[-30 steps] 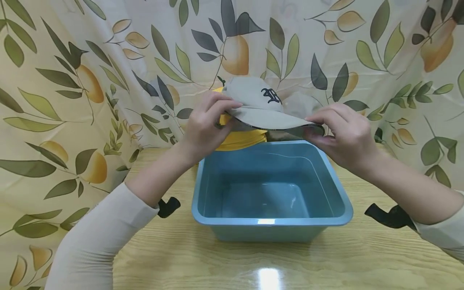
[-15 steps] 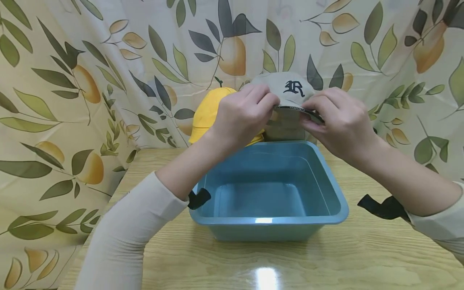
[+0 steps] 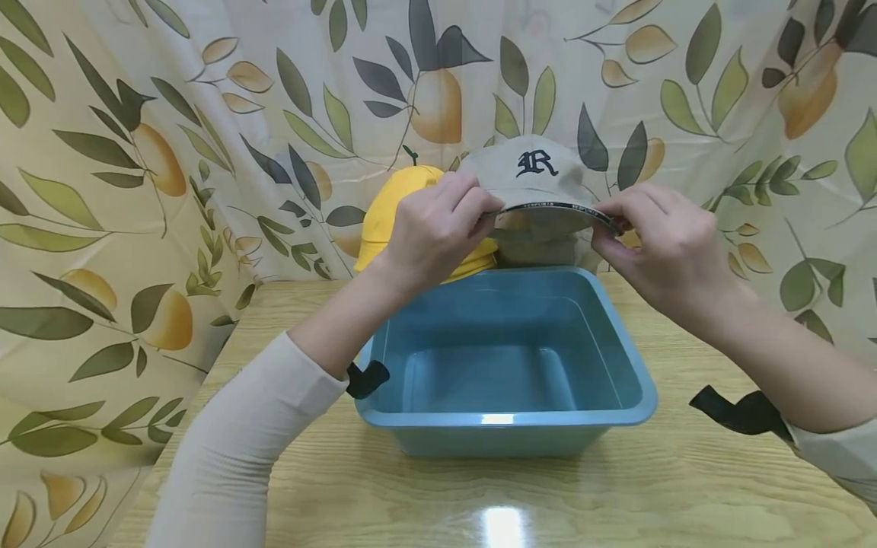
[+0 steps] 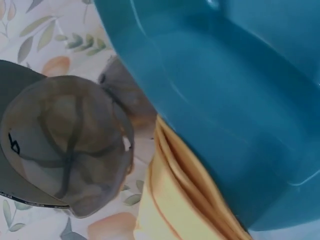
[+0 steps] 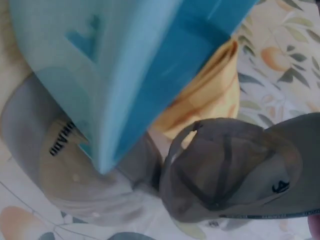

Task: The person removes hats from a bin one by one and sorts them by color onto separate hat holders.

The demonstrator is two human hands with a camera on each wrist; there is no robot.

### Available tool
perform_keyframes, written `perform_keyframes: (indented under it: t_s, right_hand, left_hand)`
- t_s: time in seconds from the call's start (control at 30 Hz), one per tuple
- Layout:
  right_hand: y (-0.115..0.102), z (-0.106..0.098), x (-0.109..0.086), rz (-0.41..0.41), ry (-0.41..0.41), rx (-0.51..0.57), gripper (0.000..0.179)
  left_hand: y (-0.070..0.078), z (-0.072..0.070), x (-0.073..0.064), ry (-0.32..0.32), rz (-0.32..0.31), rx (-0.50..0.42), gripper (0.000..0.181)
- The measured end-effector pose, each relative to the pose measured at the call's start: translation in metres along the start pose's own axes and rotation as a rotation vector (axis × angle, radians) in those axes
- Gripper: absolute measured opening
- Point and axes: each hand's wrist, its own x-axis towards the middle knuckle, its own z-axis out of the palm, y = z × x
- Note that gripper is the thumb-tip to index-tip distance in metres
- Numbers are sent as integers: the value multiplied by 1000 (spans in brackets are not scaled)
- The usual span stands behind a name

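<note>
A light grey baseball cap (image 3: 537,169) with a black letter on its front is raised above the far rim of a blue plastic tub (image 3: 503,418). My left hand (image 3: 438,228) pinches one side of its brim. The other side of the brim is gripped by my right hand (image 3: 674,251). Dark lettered trim runs along the brim edge between them. Both wrist views look into the hollow underside of the cap (image 4: 67,142), with a strap opening at its back; in the right wrist view a fingertip (image 5: 314,227) shows at the brim.
Behind the tub, a yellow hat (image 3: 390,213) stands at the left. A second greyish cap with lettering (image 5: 75,160) sits behind the tub beside it. A wooden table (image 3: 384,502) bears them, with a leaf-patterned curtain (image 3: 274,99) at the back and left.
My left hand has moved right along the brim, uncovering the yellow hat. The cap has shifted right and its front now faces me. Lately my hands have spread slightly apart.
</note>
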Motion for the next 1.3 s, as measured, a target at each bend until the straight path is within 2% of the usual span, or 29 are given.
perform_keyframes:
  t_s: [0.17, 0.27, 0.43, 0.57, 0.67, 0.77, 0.9, 1.0, 1.13, 1.23, 1.3]
  right_hand:
    - [9, 9, 14, -16, 175, -23, 9]
    - [20, 16, 22, -37, 252, -58, 11]
    - [45, 27, 29, -59, 291, -103, 9]
    - [66, 40, 25, -69, 297, -138, 8]
    - [82, 50, 15, -99, 268, -164, 7]
    - [97, 62, 1, -134, 232, -195, 9]
    - [110, 78, -17, -129, 182, -216, 8]
    - [115, 85, -30, -95, 131, -204, 6]
    - [116, 88, -48, -60, 43, -194, 7]
    - [114, 88, -61, -49, -32, -189, 9]
    - [113, 87, -68, -28, -45, -164, 11]
  left_hand:
    - [-7, 2, 11, 89, 29, 34, 13]
    - [-15, 9, 18, 133, 36, 59, 14]
    - [-28, 35, 21, 172, 38, 103, 16]
    - [-34, 61, 17, 153, 2, 157, 19]
    - [-34, 79, 8, 85, -51, 171, 21]
    - [-31, 96, -4, -13, -120, 175, 24]
    - [-27, 114, -17, -164, -205, 209, 27]
    - [-22, 121, -23, -289, -246, 205, 27]
    - [-14, 127, -31, -440, -303, 123, 23]
    - [-8, 129, -38, -530, -341, 49, 19]
    - [-5, 129, -40, -569, -350, 17, 16]
